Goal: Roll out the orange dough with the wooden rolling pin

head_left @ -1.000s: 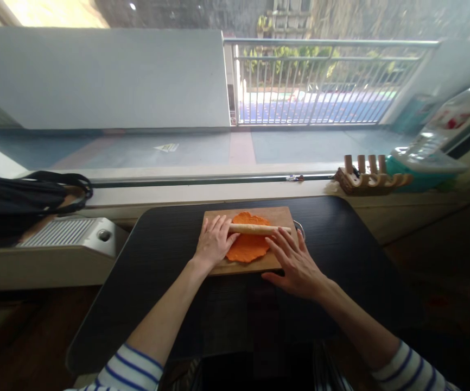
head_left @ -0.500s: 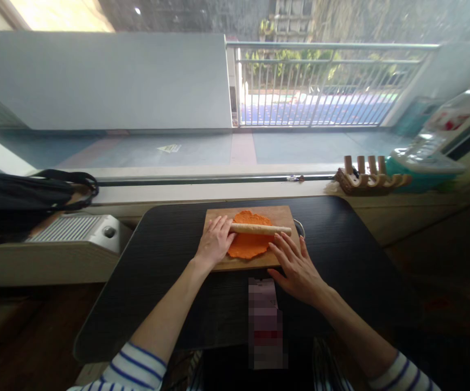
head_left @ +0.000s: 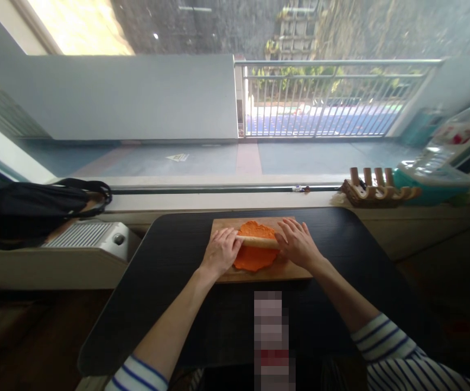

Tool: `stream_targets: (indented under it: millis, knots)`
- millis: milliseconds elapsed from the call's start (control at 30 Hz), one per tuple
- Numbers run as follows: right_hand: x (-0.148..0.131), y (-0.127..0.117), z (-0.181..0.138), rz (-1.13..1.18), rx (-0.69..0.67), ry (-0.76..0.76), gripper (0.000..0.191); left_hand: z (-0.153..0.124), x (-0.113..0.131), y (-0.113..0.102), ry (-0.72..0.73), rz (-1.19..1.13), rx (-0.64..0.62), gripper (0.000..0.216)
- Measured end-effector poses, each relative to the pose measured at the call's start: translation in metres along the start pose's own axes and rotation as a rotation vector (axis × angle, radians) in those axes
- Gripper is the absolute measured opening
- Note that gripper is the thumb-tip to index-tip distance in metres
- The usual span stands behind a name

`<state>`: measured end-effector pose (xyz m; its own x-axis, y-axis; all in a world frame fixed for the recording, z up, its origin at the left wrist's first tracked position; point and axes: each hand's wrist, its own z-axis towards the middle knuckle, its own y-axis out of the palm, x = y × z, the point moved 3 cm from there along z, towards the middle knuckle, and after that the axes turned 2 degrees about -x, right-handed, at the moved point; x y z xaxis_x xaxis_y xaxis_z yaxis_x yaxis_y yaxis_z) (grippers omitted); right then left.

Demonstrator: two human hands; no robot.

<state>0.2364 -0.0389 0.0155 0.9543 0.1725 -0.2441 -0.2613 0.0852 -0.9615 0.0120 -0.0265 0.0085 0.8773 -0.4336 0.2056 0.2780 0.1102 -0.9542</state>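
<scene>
A pale wooden rolling pin (head_left: 258, 242) lies crosswise on a flat, ragged-edged sheet of orange dough (head_left: 255, 259). Under the dough is a wooden board (head_left: 243, 277) on the dark table. My left hand (head_left: 221, 250) is closed over the pin's left end, with the thumb toward the dough. Over the right end, my right hand (head_left: 298, 244) rests with its fingers bent across the pin. Both ends of the pin are hidden beneath my hands.
The black table (head_left: 170, 304) stands against the window sill. A white heater (head_left: 92, 236) and a black bag (head_left: 27, 209) are at left. On the right of the sill are a wooden rack (head_left: 375, 190), a teal box (head_left: 426, 187) and a plastic bottle (head_left: 449, 141).
My right hand has moved up and forward from the board's near right edge onto the pin's right end. My left hand stays on the left end. The whole view has shifted slightly.
</scene>
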Motion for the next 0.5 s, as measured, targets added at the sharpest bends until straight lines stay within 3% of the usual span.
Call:
stream_targets:
  millis: [133, 333, 500]
  knots:
    - [-0.005, 0.011, 0.009, -0.028, -0.059, 0.048, 0.045, 0.011, 0.004, 0.005, -0.059, 0.031, -0.031, 0.049]
    - [-0.005, 0.013, 0.016, -0.069, 0.019, 0.011, 0.041, 0.028, 0.0, 0.017, -0.1, 0.125, -0.162, 0.062]
    - [-0.002, 0.011, 0.028, -0.064, -0.022, 0.031, 0.036, 0.037, -0.002, 0.019, -0.115, 0.135, -0.19, 0.065]
